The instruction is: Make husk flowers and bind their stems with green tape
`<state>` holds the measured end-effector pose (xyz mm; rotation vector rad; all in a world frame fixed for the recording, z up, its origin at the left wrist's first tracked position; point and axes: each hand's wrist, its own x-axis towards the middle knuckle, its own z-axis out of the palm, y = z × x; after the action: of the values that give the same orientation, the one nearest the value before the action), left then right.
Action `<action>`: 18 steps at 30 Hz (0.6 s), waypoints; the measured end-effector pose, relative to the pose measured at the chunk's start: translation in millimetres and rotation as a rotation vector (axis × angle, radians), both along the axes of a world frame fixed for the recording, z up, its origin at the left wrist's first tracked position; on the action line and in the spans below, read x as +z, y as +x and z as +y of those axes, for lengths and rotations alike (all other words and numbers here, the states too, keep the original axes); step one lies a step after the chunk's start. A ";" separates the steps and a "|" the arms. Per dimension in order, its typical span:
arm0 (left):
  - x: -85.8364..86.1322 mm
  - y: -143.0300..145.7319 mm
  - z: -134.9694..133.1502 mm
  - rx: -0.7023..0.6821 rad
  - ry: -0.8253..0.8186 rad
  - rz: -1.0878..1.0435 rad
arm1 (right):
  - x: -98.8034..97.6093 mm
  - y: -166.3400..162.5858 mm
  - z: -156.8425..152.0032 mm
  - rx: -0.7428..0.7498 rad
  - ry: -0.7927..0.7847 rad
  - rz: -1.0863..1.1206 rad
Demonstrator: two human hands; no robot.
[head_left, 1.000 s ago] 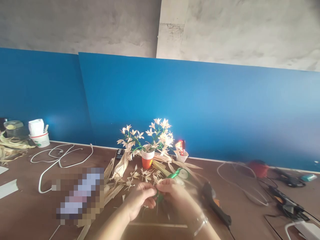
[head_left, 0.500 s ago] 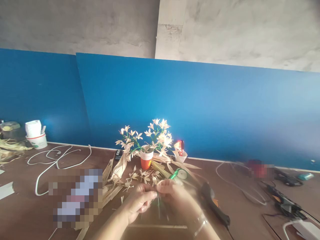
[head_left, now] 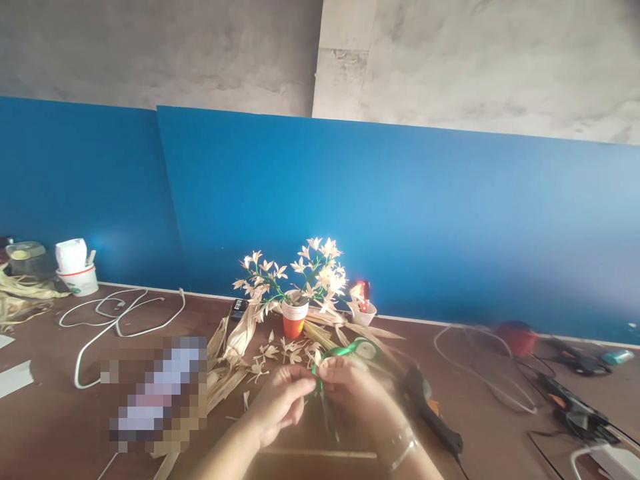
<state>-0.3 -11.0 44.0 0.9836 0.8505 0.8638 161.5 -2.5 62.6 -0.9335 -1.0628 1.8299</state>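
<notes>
My left hand [head_left: 283,403] pinches a thin wire stem [head_left: 326,415] just under a small pale husk flower [head_left: 317,358]. Close beside it, the fingertips of my right hand [head_left: 350,390] are pressed together on green tape [head_left: 342,350], which runs from a roll [head_left: 366,348] behind that hand. A bit of the green shows between both hands at the stem. Several loose husk flowers [head_left: 293,348] lie just beyond my fingers. Past them stands an orange and white paper cup [head_left: 294,320] holding finished husk flowers [head_left: 327,273] on green stems.
Dry corn husks [head_left: 240,340] lie around the cup. A black-handled tool [head_left: 430,413] rests right of my right hand. At left are a white cable [head_left: 80,353] and a blurred-out object [head_left: 157,390]. A blue partition [head_left: 375,213] borders the table at the back.
Green tape now shows at the stem between my fingertips, where mainly bare wire showed before. Both hands stay close together. The whole view has shifted slightly.
</notes>
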 end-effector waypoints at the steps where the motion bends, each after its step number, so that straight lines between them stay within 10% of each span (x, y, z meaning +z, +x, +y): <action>1: -0.4 -0.5 0.1 -0.001 -0.015 0.002 | -0.8 1.1 1.4 0.010 -0.001 -0.003; 18: -3.1 -1.5 3.9 -0.038 -0.009 0.003 | -2.0 0.3 -1.0 -0.037 -0.048 -0.073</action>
<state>-1.8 -7.2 40.9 0.9905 0.8356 0.8256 161.8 -3.5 60.6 -1.0486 -1.0426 1.8100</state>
